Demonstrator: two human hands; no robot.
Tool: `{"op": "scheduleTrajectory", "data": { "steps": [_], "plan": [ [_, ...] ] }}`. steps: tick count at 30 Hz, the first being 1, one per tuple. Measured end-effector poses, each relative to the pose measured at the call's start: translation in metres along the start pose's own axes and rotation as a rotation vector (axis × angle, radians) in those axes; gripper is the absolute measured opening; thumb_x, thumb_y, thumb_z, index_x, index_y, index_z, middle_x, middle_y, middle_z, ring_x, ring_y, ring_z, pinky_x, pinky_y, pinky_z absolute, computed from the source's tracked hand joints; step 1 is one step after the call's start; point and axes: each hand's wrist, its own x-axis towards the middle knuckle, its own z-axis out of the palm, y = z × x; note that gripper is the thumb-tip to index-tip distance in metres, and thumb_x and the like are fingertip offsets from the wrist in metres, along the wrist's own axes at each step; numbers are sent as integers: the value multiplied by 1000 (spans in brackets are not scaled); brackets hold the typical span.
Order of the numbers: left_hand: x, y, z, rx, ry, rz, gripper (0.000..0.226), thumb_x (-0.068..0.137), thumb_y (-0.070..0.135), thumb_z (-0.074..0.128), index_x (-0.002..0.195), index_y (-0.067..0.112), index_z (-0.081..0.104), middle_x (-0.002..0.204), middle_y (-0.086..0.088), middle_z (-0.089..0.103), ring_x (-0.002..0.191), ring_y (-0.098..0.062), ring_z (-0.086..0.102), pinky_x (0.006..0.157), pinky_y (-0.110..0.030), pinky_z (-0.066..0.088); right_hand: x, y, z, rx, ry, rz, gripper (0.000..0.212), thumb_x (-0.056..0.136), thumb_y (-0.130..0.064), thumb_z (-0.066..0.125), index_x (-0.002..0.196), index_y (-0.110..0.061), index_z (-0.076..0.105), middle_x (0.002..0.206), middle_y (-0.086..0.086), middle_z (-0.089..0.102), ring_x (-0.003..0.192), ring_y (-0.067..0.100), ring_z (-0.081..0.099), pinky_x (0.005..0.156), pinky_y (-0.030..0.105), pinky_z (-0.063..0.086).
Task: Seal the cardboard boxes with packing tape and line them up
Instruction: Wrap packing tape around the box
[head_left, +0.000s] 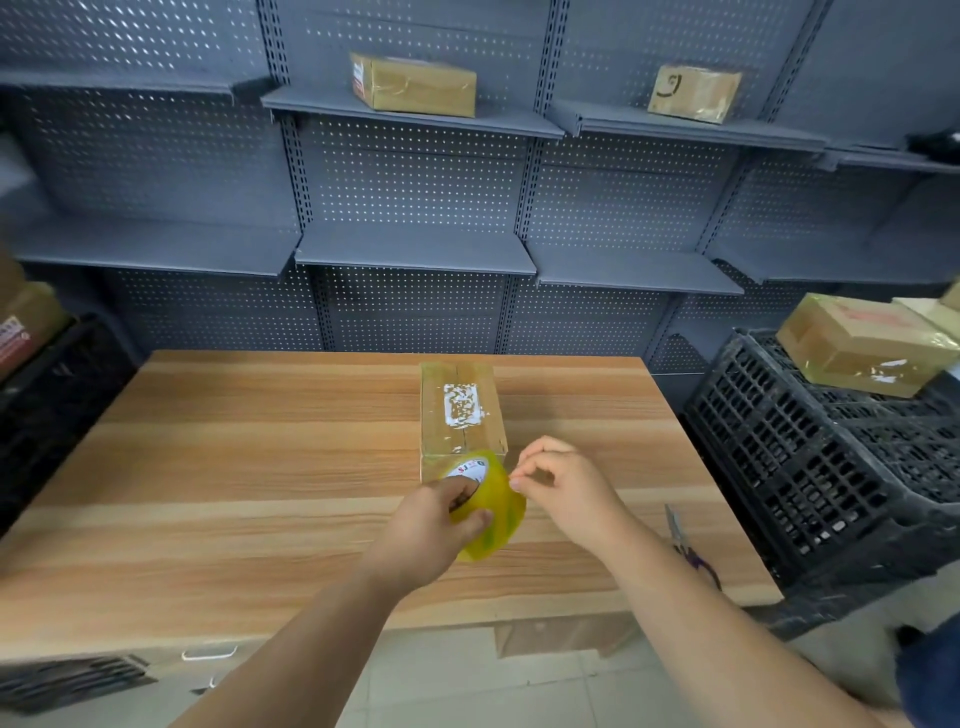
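A yellow tape roll (491, 512) with a white printed core, a tan cardboard box (461, 415) bearing torn white label scraps, a surface (260, 457) of striped light-and-reddish wood grain, black lattice crates (810, 447), and blue-grey perforated shelving (415, 197) dotted with small holes.

Wooden table (260, 467): one box (461, 410) stands on it, right of centre, towards the far edge. Scissors (674, 525) lie at the near right edge, apart from the box. Upper shelf (415, 117): second box (415, 85). Adjoining shelf (691, 127) to the right: third box (693, 93). Black crate (779, 441) right of the table: fourth box (862, 348) on top. Left crate (52, 395): cartons (26, 322), cut off by the frame edge.
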Motion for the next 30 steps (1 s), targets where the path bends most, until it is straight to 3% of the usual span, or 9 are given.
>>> {"op": "scheduleTrajectory", "data": {
  "steps": [3, 5, 9, 16, 18, 21, 23, 27, 30],
  "plan": [
    [-1, 1, 1, 17, 18, -3, 29, 88, 26, 66, 70, 15, 46, 63, 6, 36, 55, -8, 33, 52, -21, 29, 1, -3, -6, -37, 7, -17, 17, 93, -13, 63, 79, -22, 62, 97, -10, 59, 86, -5, 52, 75, 9, 35],
    [0, 3, 3, 44, 18, -19, 31, 86, 25, 66, 68, 19, 41, 63, 6, 35, 55, -10, 31, 50, -21, 28, 4, -2, -13, -15, -25, 93, 16, 97, -17, 57, 83, -23, 60, 96, -7, 64, 81, -1, 53, 73, 12, 40],
    [9, 12, 12, 65, 17, -81, 29, 86, 25, 65, 72, 18, 41, 66, 5, 37, 57, -12, 31, 50, -22, 27, 16, 7, -16, 196, -128, 255, 21, 101, -14, 47, 83, -21, 55, 87, -4, 67, 77, 11, 60, 84, 37, 49],
    [28, 24, 29, 81, -6, -223, 32, 84, 23, 63, 65, 24, 37, 65, 4, 37, 58, -15, 32, 51, -27, 28, 49, 36, -22, 309, -252, 439, 20, 102, -12, 47, 86, -16, 58, 86, 2, 62, 68, 12, 55, 68, 27, 47],
    [32, 26, 33, 81, 5, -250, 33, 84, 23, 63, 64, 23, 37, 64, 3, 36, 57, -15, 30, 50, -27, 26, 58, 42, -23, 300, -274, 440, 21, 102, -12, 46, 86, -16, 57, 83, 3, 60, 68, 12, 53, 65, 25, 47],
    [39, 26, 36, 41, 9, -273, 26, 83, 22, 63, 67, 21, 43, 67, 2, 39, 58, -15, 32, 52, -27, 28, 68, 53, -31, 402, -354, 392, 20, 103, -15, 47, 86, -15, 58, 83, 2, 59, 72, 12, 52, 73, 29, 48],
    [42, 24, 38, 19, 21, -288, 19, 83, 22, 62, 71, 20, 49, 68, 2, 42, 59, -14, 34, 53, -26, 29, 70, 61, -34, 402, -429, 323, 7, 94, -14, 64, 91, -16, 59, 85, -1, 58, 76, 12, 52, 75, 27, 47],
    [44, 21, 48, -7, 32, -312, 12, 85, 23, 63, 82, 13, 57, 69, 4, 45, 60, -12, 38, 52, -22, 30, 77, 73, -28, 253, -371, 222, 51, 70, 3, 83, 96, -27, 51, 84, 0, 55, 72, 12, 48, 68, 23, 43],
    [45, 20, 54, -2, 48, -331, 14, 86, 25, 63, 80, 14, 55, 68, 6, 43, 59, -10, 37, 50, -19, 29, 81, 75, -31, 174, -345, 164, 46, 70, -3, 84, 95, -29, 56, 79, -4, 59, 67, 10, 50, 65, 24, 44]
  ]
}}
